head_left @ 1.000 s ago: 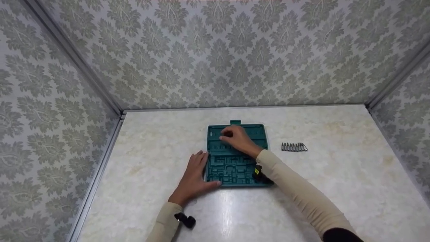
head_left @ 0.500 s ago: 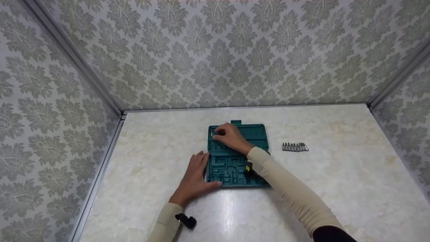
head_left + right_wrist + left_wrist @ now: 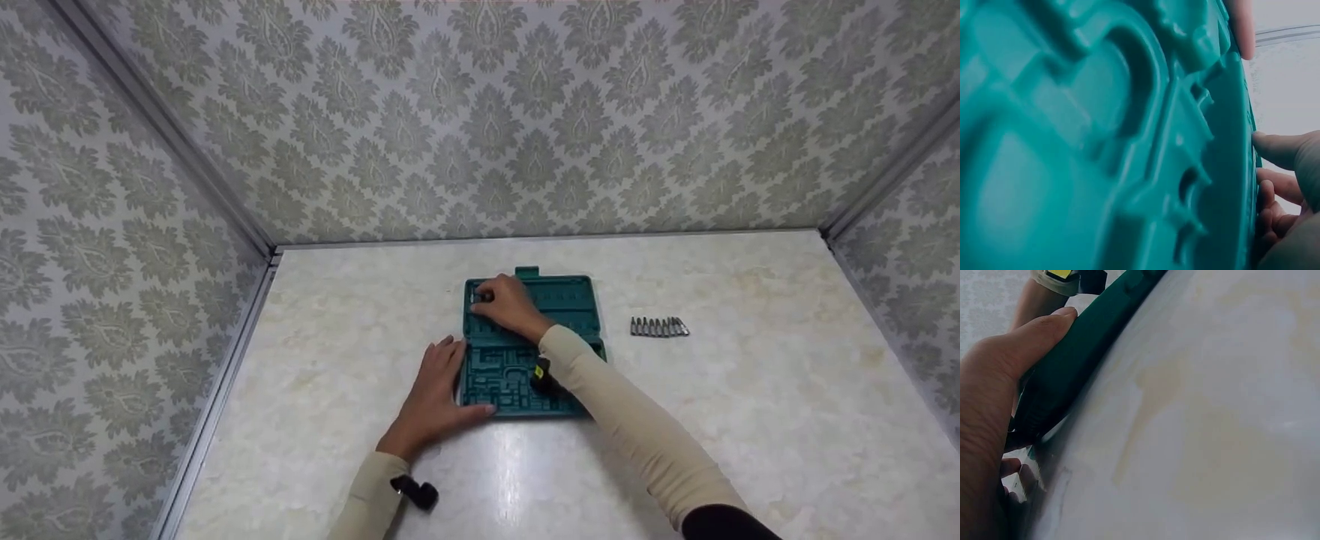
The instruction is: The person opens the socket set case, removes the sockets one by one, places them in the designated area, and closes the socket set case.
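A green tool case (image 3: 517, 375) lies unfolded on the table, its moulded compartments facing up. My left hand (image 3: 435, 386) rests along its near left corner, fingers straight by the side and the thumb (image 3: 1044, 332) lying over the front edge. Over the far left of the lid (image 3: 570, 292), the right hand (image 3: 510, 304) has its index finger and thumb curled together, pinching what looks like a small screwdriver bit, mostly hidden by the fingertips. In the right wrist view the case wall (image 3: 1235, 169) covers the tips of those fingers.
To the right of the case, several metal screwdriver bits (image 3: 660, 327) stand in a row on the pale marbled table (image 3: 765, 390). Patterned panels (image 3: 487, 150) enclose the table at the back and both sides. A latch (image 3: 527, 271) sticks out from the lid's far edge.
My right hand has moved left across the lid to its far left end, where the fingertips now meet the lid. The left hand and the case have stayed put.
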Demonstrator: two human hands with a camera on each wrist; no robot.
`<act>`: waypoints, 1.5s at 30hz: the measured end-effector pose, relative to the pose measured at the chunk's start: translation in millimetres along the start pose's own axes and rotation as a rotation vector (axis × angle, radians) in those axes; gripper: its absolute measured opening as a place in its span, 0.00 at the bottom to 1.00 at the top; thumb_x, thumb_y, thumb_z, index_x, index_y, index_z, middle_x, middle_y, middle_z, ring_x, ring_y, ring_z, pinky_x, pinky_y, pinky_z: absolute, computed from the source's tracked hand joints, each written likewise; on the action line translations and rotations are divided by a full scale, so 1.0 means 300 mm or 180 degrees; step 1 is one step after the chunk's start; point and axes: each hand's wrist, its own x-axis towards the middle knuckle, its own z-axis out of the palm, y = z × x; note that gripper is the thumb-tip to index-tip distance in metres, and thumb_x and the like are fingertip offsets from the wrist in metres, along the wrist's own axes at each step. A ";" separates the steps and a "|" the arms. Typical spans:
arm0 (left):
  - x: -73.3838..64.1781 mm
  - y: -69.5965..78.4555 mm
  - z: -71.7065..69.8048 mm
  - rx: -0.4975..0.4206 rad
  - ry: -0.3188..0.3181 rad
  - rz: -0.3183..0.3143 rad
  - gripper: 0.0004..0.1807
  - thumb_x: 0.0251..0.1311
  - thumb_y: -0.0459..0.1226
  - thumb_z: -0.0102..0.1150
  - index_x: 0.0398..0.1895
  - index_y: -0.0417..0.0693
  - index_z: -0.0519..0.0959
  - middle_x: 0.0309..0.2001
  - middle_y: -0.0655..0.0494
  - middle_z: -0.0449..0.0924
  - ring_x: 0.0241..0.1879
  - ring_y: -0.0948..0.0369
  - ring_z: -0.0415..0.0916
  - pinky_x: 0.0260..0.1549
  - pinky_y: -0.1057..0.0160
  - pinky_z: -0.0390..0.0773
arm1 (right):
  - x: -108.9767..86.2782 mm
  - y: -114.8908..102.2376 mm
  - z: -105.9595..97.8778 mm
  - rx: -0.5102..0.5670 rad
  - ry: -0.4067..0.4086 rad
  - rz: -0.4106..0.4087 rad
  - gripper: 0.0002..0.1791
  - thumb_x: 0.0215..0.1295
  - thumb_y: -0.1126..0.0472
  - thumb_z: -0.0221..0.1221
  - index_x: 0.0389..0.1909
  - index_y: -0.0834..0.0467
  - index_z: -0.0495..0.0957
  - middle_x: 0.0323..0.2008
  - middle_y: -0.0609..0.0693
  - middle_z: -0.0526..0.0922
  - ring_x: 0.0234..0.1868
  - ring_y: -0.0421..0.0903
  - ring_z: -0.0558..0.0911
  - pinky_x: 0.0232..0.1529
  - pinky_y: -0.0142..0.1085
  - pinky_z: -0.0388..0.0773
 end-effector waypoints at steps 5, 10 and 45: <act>-0.003 -0.003 0.003 0.0051 0.0029 -0.0011 0.72 0.53 0.76 0.70 0.91 0.48 0.53 0.89 0.47 0.50 0.89 0.44 0.38 0.83 0.37 0.50 | 0.010 -0.013 0.010 -0.0070 -0.0048 0.0140 0.19 0.75 0.63 0.70 0.62 0.68 0.87 0.47 0.64 0.88 0.44 0.57 0.83 0.53 0.52 0.82; -0.003 -0.003 0.003 0.0000 0.0003 -0.0020 0.72 0.52 0.76 0.70 0.91 0.50 0.52 0.90 0.49 0.49 0.89 0.46 0.37 0.84 0.38 0.48 | 0.013 -0.023 0.005 -0.0043 -0.0138 0.0383 0.22 0.75 0.62 0.71 0.65 0.66 0.85 0.55 0.62 0.89 0.48 0.54 0.84 0.58 0.51 0.83; 0.002 -0.005 0.002 -0.0005 -0.0014 -0.0002 0.72 0.53 0.78 0.69 0.92 0.50 0.52 0.90 0.48 0.49 0.89 0.44 0.36 0.84 0.35 0.48 | 0.026 -0.031 0.001 0.0682 -0.0092 0.1033 0.24 0.75 0.66 0.69 0.69 0.62 0.84 0.68 0.58 0.84 0.54 0.50 0.78 0.66 0.47 0.79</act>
